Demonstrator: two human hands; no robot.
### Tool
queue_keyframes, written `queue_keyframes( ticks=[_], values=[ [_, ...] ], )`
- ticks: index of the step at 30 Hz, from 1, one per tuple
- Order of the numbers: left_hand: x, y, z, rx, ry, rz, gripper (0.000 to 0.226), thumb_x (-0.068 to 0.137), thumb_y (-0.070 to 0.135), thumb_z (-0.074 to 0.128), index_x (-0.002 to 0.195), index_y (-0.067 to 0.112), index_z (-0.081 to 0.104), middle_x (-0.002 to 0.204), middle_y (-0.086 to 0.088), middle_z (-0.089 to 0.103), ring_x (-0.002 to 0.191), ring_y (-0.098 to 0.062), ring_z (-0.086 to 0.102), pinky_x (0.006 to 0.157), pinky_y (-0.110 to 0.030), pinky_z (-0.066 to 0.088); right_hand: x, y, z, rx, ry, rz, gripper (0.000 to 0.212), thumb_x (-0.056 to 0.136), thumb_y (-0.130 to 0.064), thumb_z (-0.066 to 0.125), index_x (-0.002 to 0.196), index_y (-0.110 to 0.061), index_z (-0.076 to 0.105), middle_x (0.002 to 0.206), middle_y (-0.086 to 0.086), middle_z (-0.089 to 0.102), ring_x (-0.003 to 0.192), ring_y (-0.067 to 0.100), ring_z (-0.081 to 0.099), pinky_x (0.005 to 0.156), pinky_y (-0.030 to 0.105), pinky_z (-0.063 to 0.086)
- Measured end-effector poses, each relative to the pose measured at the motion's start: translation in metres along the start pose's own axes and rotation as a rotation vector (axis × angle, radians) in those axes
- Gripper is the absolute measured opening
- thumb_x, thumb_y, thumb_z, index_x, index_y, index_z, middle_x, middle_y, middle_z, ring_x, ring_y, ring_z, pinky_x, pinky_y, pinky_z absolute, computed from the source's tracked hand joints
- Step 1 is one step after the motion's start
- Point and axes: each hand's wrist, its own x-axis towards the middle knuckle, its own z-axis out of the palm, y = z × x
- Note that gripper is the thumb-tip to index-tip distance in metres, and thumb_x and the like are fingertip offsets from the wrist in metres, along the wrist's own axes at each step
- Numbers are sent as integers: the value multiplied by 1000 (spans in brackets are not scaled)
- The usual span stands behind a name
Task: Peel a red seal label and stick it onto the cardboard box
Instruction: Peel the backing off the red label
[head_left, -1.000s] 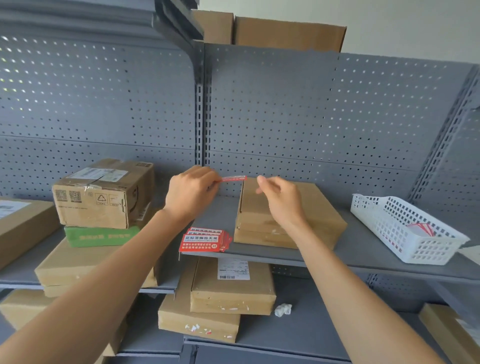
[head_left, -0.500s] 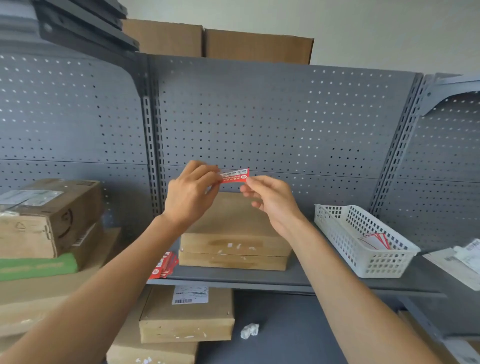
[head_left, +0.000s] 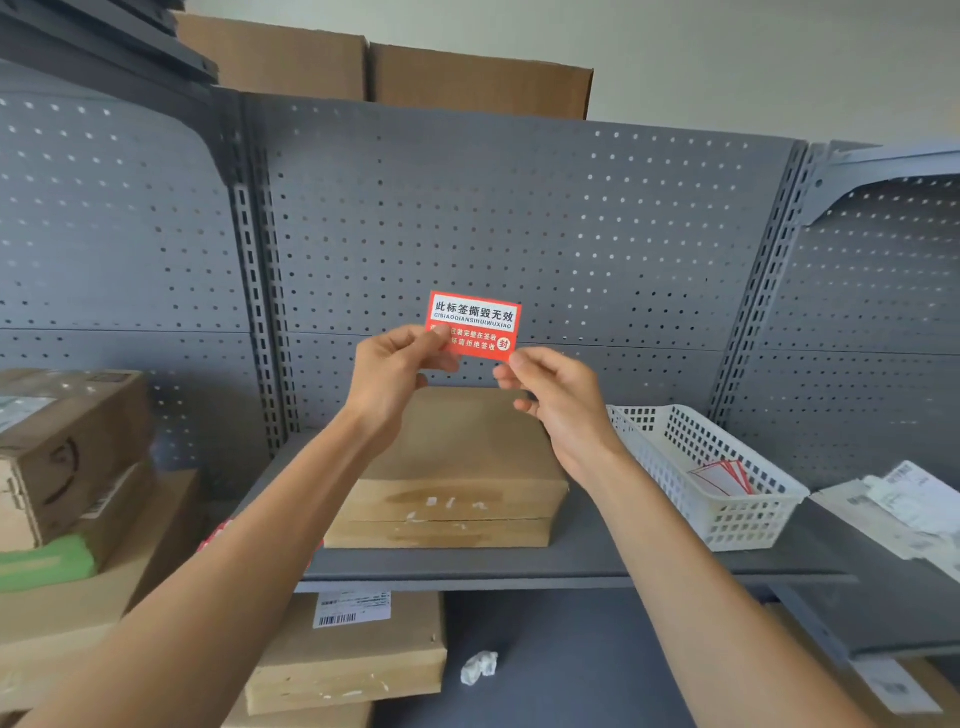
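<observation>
Both hands up — the left hand (head_left: 392, 371) pinches the rectangular red seal label (head_left: 474, 325) at its lower left corner, the right hand (head_left: 558, 397) nips its lower right, printed face toward us, above the flat brown cardboard box (head_left: 457, 483) on the grey metal shelf (head_left: 597, 558).

Single head-worn view, facing forward at grey shelving (head_left: 519, 566), close above outstretched forearms, wide-angle

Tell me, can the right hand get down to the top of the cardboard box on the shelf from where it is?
Probably yes. The right hand hangs just above the cardboard box, whose top lies bare, though its grip is on the red seal label.
</observation>
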Motion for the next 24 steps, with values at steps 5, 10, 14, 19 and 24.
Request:
queue_keyframes(
  ticks=[5,10,14,19,24],
  values=[
    [5,3,0,-44,12,13,23,96,30,69,82,13,76,83,-4,78,77,-16,71,70,-33,41,-1,-4,2,18,25,-2,15,100,-22,62,104,-14,74,93,-1,79,90,13,70,81,35,52],
    [7,5,-3,-59,26,9,22,96,29,69,83,14,75,80,-2,78,73,-16,73,67,-31,43,-1,-8,8,23,40,-13,15,100,-20,61,106,-10,71,89,1,77,81,12,67,77,32,51],
    [8,6,-4,-75,6,8,21,97,28,69,82,15,75,82,-2,78,72,-17,73,66,-28,45,0,-10,15,2,63,-25,12,101,-17,60,105,-9,68,87,0,75,73,10,64,72,29,52],
    [10,4,-6,-72,-1,8,20,97,28,68,83,16,75,83,-1,78,69,-16,72,65,-29,46,1,-13,17,-37,75,-24,12,101,-18,60,104,-10,68,88,-2,77,76,9,66,73,28,54],
    [13,2,-8,-59,-8,-16,20,97,29,69,85,13,75,84,-1,78,68,-15,72,67,-29,47,1,-13,17,-41,71,-10,11,100,-16,59,100,-11,69,88,-2,77,78,10,67,75,30,54]
  ],
)
